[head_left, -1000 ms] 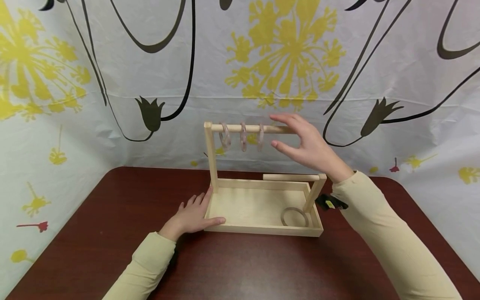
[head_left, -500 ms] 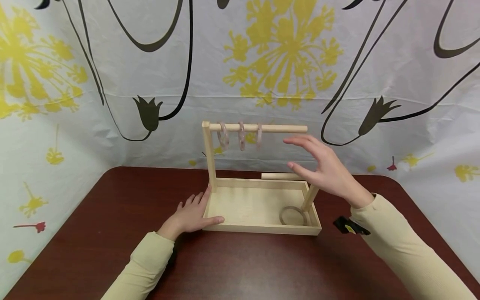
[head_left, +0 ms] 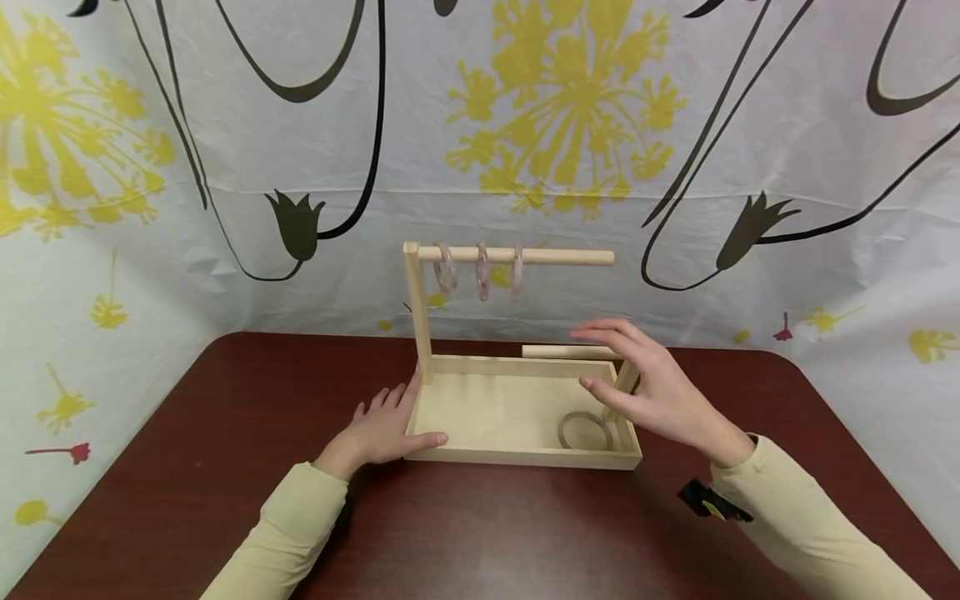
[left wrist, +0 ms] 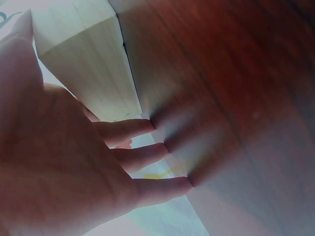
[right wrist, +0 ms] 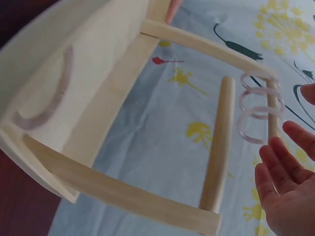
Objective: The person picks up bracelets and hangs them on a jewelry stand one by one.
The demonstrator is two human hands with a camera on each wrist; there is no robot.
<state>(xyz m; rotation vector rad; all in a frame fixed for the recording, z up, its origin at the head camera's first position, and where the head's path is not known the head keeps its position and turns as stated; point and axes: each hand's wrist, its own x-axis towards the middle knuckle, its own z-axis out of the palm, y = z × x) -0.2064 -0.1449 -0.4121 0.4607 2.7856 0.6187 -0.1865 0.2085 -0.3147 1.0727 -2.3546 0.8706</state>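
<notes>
My left hand [head_left: 378, 433] rests against the left end of a pale wooden bangle stand, its thumb over the front edge of the tray [head_left: 487, 408]. In the left wrist view, several fingertips of the left hand [left wrist: 64, 152] touch the table beside the wood. Three pinkish bangles, among them the rightmost bangle [head_left: 517, 275], hang on the upper bar [head_left: 573, 257]. Another bangle [head_left: 561, 431] lies flat in the tray's right end. My right hand [head_left: 656, 387] hovers empty by the stand's right side, fingers and thumb apart, covering part of the short post and the lower bar [head_left: 562, 352].
The stand sits on a dark red-brown table [head_left: 480, 533]. Behind and beside the table hangs a white sheet [head_left: 420, 150] printed with yellow flowers and dark stems. A black strap-on device [head_left: 712, 500] is at my right wrist.
My right hand has moved right and down from the upper bar to beside the lower bar and short post. The left hand and the bangles have stayed in place.
</notes>
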